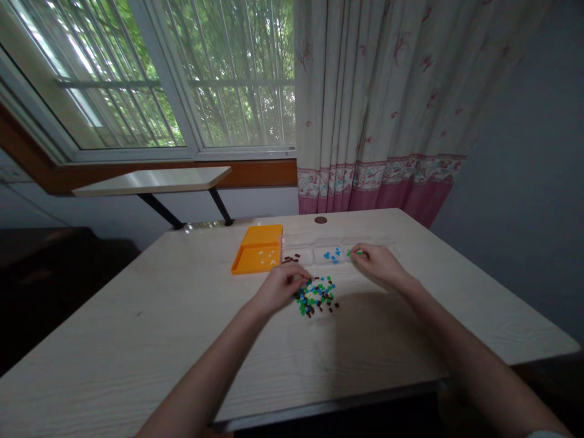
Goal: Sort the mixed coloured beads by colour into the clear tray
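Observation:
A mixed pile of small green, blue, brown and pale building blocks (316, 293) lies on the table. My left hand (281, 286) is at the pile's upper left edge, its thumb and fingertips pinched together; what is between them is too small to make out. Over a clear plastic tray (314, 257), my right hand (378, 263) has its fingers closed beside several green blocks (350, 252). Blue blocks (333, 255) sit in the tray's middle compartment, and brown blocks (292, 258) in the left one. Whatever the right fingertips hold is hidden.
Left of the clear tray, an open orange plastic box (255, 261) holds several white pieces. A raised shelf (155, 179) on black legs stands at the table's back left. A round brown cable-hole cover (320, 219) lies near the rear edge, before a curtain (365, 121).

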Action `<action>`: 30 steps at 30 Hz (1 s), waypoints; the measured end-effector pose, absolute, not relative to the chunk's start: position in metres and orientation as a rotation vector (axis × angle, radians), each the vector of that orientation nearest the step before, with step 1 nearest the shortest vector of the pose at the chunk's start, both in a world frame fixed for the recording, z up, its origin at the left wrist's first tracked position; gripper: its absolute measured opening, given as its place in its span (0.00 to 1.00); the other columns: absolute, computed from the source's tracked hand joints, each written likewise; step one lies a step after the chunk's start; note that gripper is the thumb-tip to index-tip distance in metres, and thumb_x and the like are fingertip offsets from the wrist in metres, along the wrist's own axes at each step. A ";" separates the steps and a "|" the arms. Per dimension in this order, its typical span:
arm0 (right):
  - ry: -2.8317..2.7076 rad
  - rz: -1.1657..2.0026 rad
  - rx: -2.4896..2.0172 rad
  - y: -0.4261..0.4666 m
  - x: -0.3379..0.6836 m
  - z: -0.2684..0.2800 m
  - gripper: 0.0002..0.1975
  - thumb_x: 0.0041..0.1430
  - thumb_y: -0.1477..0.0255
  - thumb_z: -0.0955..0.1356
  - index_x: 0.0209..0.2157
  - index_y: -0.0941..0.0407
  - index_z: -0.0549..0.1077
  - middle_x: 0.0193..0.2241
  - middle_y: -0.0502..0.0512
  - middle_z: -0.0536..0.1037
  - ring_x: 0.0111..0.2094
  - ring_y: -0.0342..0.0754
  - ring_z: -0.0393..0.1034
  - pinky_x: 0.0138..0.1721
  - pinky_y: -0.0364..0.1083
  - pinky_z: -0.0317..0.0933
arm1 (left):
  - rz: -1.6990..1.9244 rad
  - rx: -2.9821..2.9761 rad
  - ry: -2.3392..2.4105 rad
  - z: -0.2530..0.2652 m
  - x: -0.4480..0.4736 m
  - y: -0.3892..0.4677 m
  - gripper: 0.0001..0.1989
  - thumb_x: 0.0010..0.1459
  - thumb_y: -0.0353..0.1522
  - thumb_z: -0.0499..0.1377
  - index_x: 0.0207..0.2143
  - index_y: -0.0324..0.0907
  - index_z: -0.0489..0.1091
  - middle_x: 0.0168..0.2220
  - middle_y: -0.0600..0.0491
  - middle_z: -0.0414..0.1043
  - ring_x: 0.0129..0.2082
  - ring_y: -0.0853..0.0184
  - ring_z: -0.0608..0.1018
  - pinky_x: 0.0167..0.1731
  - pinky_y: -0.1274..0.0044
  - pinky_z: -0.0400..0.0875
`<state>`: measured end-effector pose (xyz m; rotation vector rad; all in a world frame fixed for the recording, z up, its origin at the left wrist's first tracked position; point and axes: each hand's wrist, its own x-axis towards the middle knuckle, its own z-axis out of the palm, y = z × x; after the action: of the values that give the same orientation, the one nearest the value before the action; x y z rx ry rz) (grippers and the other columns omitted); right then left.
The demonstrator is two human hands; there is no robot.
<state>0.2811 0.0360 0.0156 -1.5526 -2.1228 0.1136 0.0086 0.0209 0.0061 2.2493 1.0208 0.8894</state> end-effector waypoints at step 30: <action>-2.118 0.148 -1.077 0.005 0.210 -0.021 0.08 0.53 0.69 0.63 0.31 0.55 0.73 0.20 0.49 0.73 0.19 0.38 0.62 0.23 0.37 0.53 | 1.005 2.017 1.025 -0.005 0.022 0.019 0.11 0.48 0.36 0.59 0.29 0.37 0.73 0.25 0.52 0.70 0.21 0.75 0.65 0.20 0.82 0.57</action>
<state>0.2098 0.0052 -0.0208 -1.0772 -2.1179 0.1482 0.0216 0.0192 -0.0050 2.0169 1.0254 1.0051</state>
